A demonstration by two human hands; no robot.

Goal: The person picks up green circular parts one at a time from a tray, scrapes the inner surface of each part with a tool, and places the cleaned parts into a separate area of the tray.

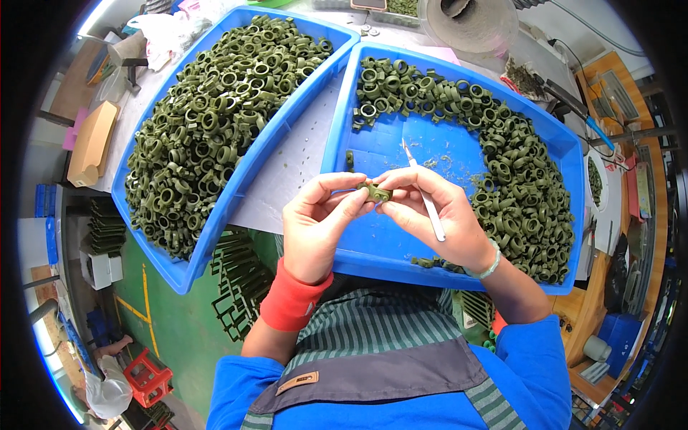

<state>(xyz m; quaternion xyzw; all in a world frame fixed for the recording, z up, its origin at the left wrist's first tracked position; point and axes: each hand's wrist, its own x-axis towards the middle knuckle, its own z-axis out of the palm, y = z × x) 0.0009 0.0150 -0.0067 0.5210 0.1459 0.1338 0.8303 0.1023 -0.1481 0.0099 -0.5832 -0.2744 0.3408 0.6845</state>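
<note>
Over the near part of the right blue tray (423, 140), a small olive-green ring-shaped part (379, 193) is pinched between my two hands. My left hand (315, 226) grips its left end with thumb and fingertips closed. The fingertips of my right hand (462, 233) meet its right end. A slim craft knife (432, 213) with a pale handle is tucked between the fingers of that same hand, its pointed tip aimed away from me. One loose green part (350, 160) lies just beyond my left fingers. Green shavings are scattered on the tray floor.
Similar green parts (527, 165) line the right tray's far and right sides. A second blue tray (188, 276) at left is heaped with green parts (215, 122). A grey round machine part (469, 25) stands at the back. A red stool (148, 376) is on the floor at lower left.
</note>
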